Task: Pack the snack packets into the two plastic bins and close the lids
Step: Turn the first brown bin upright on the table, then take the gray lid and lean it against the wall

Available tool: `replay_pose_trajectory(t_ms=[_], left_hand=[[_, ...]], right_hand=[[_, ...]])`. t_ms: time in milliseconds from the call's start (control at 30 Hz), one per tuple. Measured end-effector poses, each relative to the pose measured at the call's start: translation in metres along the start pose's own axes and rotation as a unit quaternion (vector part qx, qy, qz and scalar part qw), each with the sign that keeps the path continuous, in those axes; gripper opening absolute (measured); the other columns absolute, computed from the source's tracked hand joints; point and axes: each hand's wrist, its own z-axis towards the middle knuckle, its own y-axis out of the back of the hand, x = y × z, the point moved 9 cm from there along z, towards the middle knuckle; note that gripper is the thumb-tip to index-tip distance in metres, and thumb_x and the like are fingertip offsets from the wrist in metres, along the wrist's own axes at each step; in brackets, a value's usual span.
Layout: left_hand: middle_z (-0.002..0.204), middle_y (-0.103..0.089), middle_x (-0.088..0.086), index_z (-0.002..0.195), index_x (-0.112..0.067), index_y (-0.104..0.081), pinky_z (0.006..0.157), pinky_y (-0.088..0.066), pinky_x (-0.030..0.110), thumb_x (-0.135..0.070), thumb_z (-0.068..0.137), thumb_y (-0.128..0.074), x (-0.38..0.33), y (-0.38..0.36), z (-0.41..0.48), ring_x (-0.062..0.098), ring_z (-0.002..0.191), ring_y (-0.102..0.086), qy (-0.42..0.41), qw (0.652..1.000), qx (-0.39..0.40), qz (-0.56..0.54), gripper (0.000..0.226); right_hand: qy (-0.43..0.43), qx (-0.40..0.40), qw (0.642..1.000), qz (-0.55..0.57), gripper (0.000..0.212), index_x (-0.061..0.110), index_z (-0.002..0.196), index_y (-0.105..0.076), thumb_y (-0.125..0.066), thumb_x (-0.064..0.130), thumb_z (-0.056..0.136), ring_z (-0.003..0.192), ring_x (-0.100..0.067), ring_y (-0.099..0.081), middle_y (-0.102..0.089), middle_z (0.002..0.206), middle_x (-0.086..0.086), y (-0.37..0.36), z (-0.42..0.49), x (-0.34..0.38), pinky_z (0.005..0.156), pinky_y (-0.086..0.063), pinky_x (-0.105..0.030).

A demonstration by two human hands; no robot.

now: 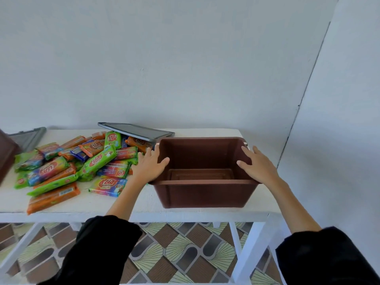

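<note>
We see a white bench (98,202) set against a pale wall. On its right half stands 1 brown bin (205,194), open and empty. Left of it, a loose pile of snack packets (82,161) in green, orange and blue wrappers lies on the bench top. A grey lid (139,131) rests tilted on the pile's far side, its right end just behind the bin. At the left edge we glimpse a 2nd brown bin (6,153) beside another grey lid (30,137). Our left hand (149,167) clasps the bin's left wall, thumb inside and fingers outside. Our right hand (260,167) clasps the right wall likewise.
</note>
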Motion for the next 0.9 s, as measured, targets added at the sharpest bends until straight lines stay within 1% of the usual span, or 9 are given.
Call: replay_pose_trajectory(t_ms=[67,167,267,400,500,600,667,767,900], left_hand=[[0.158,0.001,0.009,0.150,-0.022,0.003,0.116,-0.008,0.050,-0.047,0.096,-0.034,-0.003,-0.003,-0.004,0.036,0.144,0.002,-0.014,1.000,0.001,0.021,0.070],[0.158,0.000,0.011,0.150,-0.020,0.003,0.117,-0.012,0.047,-0.047,0.095,-0.038,-0.004,-0.005,-0.001,0.036,0.144,-0.003,-0.024,0.999,-0.014,0.038,0.074],[0.158,-0.004,0.012,0.150,-0.020,0.001,0.116,-0.015,0.046,-0.046,0.094,-0.041,-0.007,-0.002,0.006,0.035,0.144,-0.008,-0.027,0.999,-0.025,0.039,0.074],[0.157,-0.006,0.011,0.150,-0.020,-0.002,0.114,-0.019,0.046,-0.045,0.094,-0.042,-0.009,0.001,0.008,0.035,0.144,-0.010,-0.025,0.998,-0.027,0.047,0.073],[0.155,-0.018,0.011,0.149,-0.020,-0.016,0.112,-0.025,0.048,-0.043,0.092,-0.045,-0.011,0.016,0.009,0.033,0.142,-0.017,-0.034,0.997,-0.062,0.038,0.067],[0.147,-0.035,0.013,0.144,-0.018,-0.031,0.107,-0.031,0.044,-0.037,0.092,-0.047,-0.028,0.045,0.011,0.031,0.136,-0.031,-0.064,0.991,-0.116,0.008,0.057],[0.144,-0.041,0.012,0.142,-0.019,-0.035,0.105,-0.034,0.041,-0.034,0.094,-0.047,-0.043,0.058,0.017,0.030,0.132,-0.038,-0.082,0.990,-0.112,-0.013,0.052],[0.140,-0.046,0.009,0.137,-0.023,-0.043,0.104,-0.039,0.041,-0.031,0.092,-0.048,-0.056,0.074,0.031,0.030,0.124,-0.048,-0.080,0.991,-0.103,-0.026,0.046],[0.135,-0.052,0.009,0.128,-0.020,-0.053,0.103,-0.038,0.037,-0.029,0.091,-0.049,-0.050,0.093,0.055,0.025,0.126,-0.046,-0.052,0.992,-0.109,-0.027,0.038]], right_hand=[[-0.003,0.000,1.000,0.005,0.063,0.029,0.150,-0.008,-0.038,0.044,0.097,0.145,-0.028,-0.014,-0.006,0.159,-0.005,-0.003,-0.004,0.001,0.113,-0.025,-0.045],[0.001,0.023,1.000,-0.002,0.068,0.028,0.150,0.000,-0.037,0.045,0.096,0.146,-0.028,-0.009,-0.003,0.159,-0.006,-0.009,0.002,0.002,0.114,-0.022,-0.046],[0.001,0.028,1.000,-0.002,0.069,0.026,0.150,-0.002,-0.039,0.045,0.096,0.146,-0.028,-0.010,-0.007,0.159,-0.004,-0.008,0.011,0.002,0.114,-0.022,-0.045],[-0.003,0.020,1.000,0.017,0.068,0.025,0.150,-0.011,-0.045,0.044,0.094,0.144,-0.027,-0.016,-0.017,0.157,-0.003,-0.006,0.015,0.004,0.112,-0.027,-0.045],[0.011,-0.010,1.000,0.022,0.066,0.025,0.149,-0.018,-0.048,0.041,0.093,0.144,-0.027,-0.018,-0.020,0.156,-0.005,0.004,0.016,0.005,0.112,-0.028,-0.047],[0.061,-0.048,0.996,0.050,0.059,0.021,0.146,-0.029,-0.051,0.035,0.093,0.139,-0.025,-0.029,-0.032,0.151,-0.004,0.029,0.024,0.021,0.110,-0.031,-0.042],[0.090,-0.052,0.991,0.082,0.055,0.022,0.144,-0.033,-0.052,0.032,0.093,0.137,-0.023,-0.033,-0.035,0.150,-0.002,0.044,0.032,0.038,0.109,-0.031,-0.038],[0.141,-0.040,0.985,0.093,0.054,0.023,0.143,-0.036,-0.053,0.029,0.092,0.139,-0.020,-0.032,-0.035,0.150,-0.001,0.051,0.051,0.070,0.110,-0.029,-0.034],[0.179,-0.024,0.978,0.102,0.051,0.024,0.141,-0.039,-0.053,0.028,0.092,0.137,-0.020,-0.033,-0.037,0.149,-0.002,0.048,0.086,0.115,0.108,-0.030,-0.033]])
